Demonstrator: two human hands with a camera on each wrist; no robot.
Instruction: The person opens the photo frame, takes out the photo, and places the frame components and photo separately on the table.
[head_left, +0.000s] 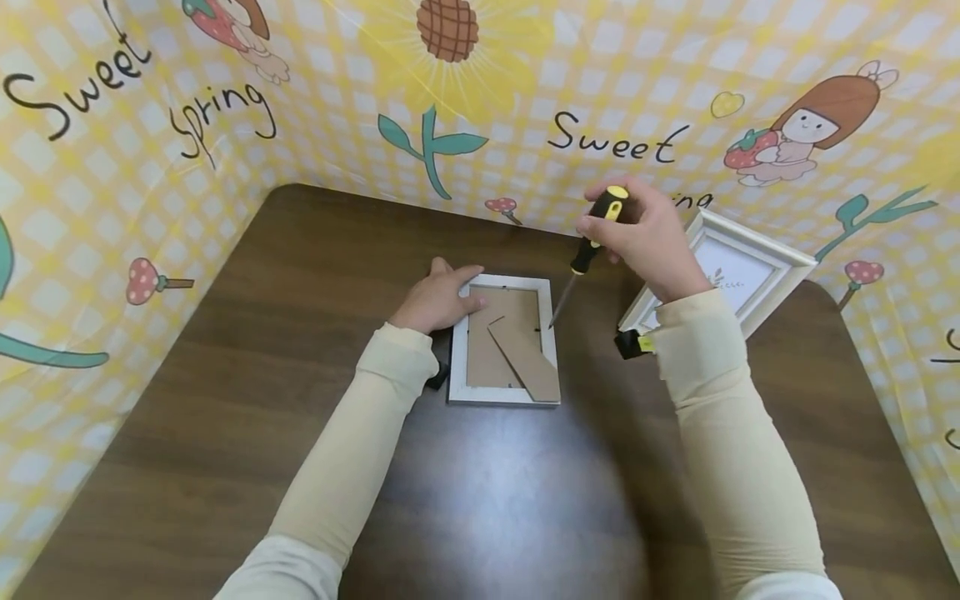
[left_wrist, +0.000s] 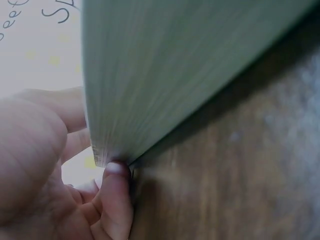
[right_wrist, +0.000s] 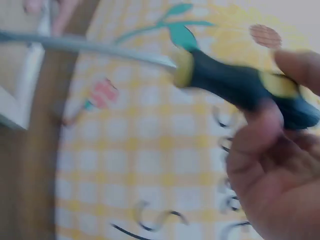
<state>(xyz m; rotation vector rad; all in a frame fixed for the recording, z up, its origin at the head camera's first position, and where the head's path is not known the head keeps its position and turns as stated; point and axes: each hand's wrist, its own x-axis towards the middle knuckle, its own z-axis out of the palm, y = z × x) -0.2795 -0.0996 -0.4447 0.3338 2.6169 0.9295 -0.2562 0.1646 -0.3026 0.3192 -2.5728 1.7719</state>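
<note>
A dark wooden table (head_left: 225, 400) is enclosed on three sides by a yellow checked backdrop (head_left: 150, 167) printed with flowers and lettering. Toward the left of the middle, the left hand (head_left: 437, 293) is laid on the top left corner of a white picture frame (head_left: 504, 339), which lies face down near the table's centre with its brown backing board (head_left: 487, 350) and folding stand (head_left: 525, 360) turned up. The fingers are seen relaxed and slightly spread over the frame's edge; in the left wrist view one fingertip (left_wrist: 116, 172) is pressed against the corner of the frame (left_wrist: 165, 75) where it meets the table. Just right of the frame, a black-and-yellow screwdriver (head_left: 588, 246) is held by the right hand (head_left: 648, 237), with fingers and thumb curled round the handle; its metal tip is pointed down at the frame's right edge. Farther right, a second white frame (head_left: 738, 267) is seen lying face up, partly hidden by the right sleeve (head_left: 712, 400).
</note>
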